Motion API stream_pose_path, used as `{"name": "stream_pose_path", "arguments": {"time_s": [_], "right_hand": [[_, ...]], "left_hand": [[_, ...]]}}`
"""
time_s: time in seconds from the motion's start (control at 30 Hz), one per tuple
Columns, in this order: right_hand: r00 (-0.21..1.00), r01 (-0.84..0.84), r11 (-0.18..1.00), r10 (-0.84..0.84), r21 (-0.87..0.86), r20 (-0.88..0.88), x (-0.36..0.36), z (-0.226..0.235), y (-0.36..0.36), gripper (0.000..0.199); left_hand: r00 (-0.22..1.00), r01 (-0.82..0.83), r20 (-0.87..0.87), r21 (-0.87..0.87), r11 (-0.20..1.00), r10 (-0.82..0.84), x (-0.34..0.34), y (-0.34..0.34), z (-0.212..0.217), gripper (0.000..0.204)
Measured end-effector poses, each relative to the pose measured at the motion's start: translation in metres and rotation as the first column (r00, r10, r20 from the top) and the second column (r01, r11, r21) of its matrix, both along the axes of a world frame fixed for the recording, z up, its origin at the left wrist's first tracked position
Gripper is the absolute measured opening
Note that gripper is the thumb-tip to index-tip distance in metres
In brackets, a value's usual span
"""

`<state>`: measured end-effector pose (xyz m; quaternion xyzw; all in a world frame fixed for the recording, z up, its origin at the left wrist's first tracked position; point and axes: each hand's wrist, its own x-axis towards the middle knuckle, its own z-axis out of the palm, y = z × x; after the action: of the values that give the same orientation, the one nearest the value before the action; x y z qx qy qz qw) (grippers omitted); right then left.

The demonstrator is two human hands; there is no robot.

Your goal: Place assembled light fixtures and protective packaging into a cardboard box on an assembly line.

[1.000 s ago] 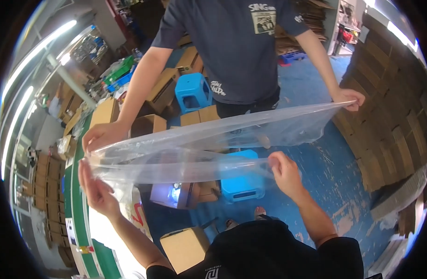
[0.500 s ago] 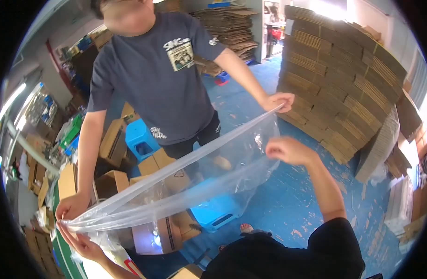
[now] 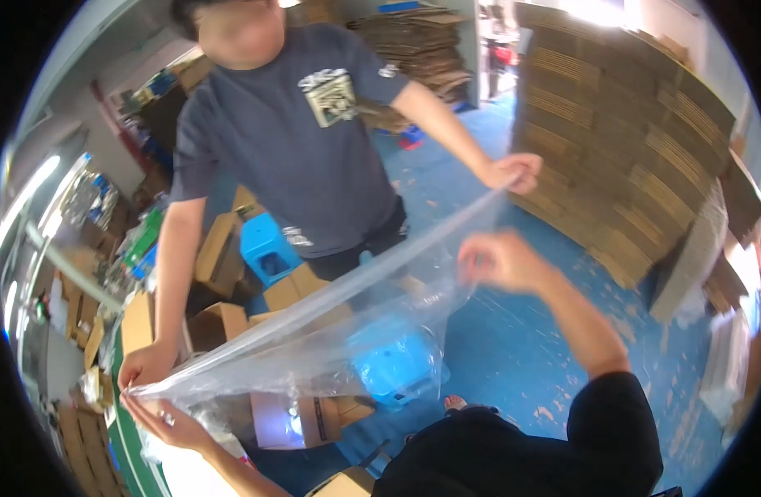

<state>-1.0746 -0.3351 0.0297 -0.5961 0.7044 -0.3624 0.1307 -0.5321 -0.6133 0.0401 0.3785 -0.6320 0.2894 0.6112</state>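
Observation:
A clear plastic sheet (image 3: 314, 319) stretches diagonally between me and a co-worker, its far edge gathered into a taut band. My left hand (image 3: 167, 424) pinches its lower-left corner, fingers fairly straight, right beside the co-worker's hand (image 3: 147, 364) on that same corner. At the other end, the co-worker's second hand (image 3: 515, 172) grips the upper-right corner. Below that corner my right hand (image 3: 503, 263) is raised with curled fingers at the sheet's right side, seemingly pinching the film; the fingertips are slightly blurred. Loose film sags between us.
Beneath the sheet are a blue stool (image 3: 393, 360) and an open carton (image 3: 302, 422). Another blue stool (image 3: 269, 248) stands beside the co-worker (image 3: 289, 157), near more cartons (image 3: 219, 253). A tall stack of flattened cardboard (image 3: 612, 141) rises at right. A green-edged table (image 3: 132, 451) lies at lower left.
My right hand has moved left, and the sheet's right side has drawn inward with it. The near part of the film hangs looser. Both left-side hands stay at the corner; the view has shifted slightly.

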Motion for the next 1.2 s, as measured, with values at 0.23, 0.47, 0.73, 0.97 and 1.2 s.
{"name": "stream_pose_path", "arguments": {"time_s": [0.23,0.47,0.73,0.97,1.2], "right_hand": [[0.914,-0.349,0.872,0.237,0.343,0.329,0.183,-0.128,-0.063,0.115],[0.693,-0.555,0.830,0.423,0.056,0.583,0.265,-0.203,-0.115,0.125],[0.604,-0.785,0.566,0.604,0.254,0.521,0.291,-0.314,-0.118,0.031],[0.430,-0.772,0.634,0.469,0.045,0.772,0.359,-0.301,-0.099,0.012],[-0.314,-0.949,0.034,-0.067,-0.312,0.947,0.438,-0.214,-0.062,0.031]], "left_hand": [[0.997,0.048,0.051,0.143,0.989,-0.055,0.007,0.072,-0.064,0.023],[0.992,0.118,-0.019,0.477,0.871,-0.124,-0.020,0.223,-0.125,0.048],[0.958,0.279,-0.265,0.779,0.562,-0.110,-0.043,0.351,-0.145,0.048],[0.806,0.030,-0.421,0.732,0.681,0.416,0.006,0.415,-0.175,0.048],[0.282,0.665,-0.917,0.399,0.631,0.283,0.052,0.425,-0.246,0.085]]}}
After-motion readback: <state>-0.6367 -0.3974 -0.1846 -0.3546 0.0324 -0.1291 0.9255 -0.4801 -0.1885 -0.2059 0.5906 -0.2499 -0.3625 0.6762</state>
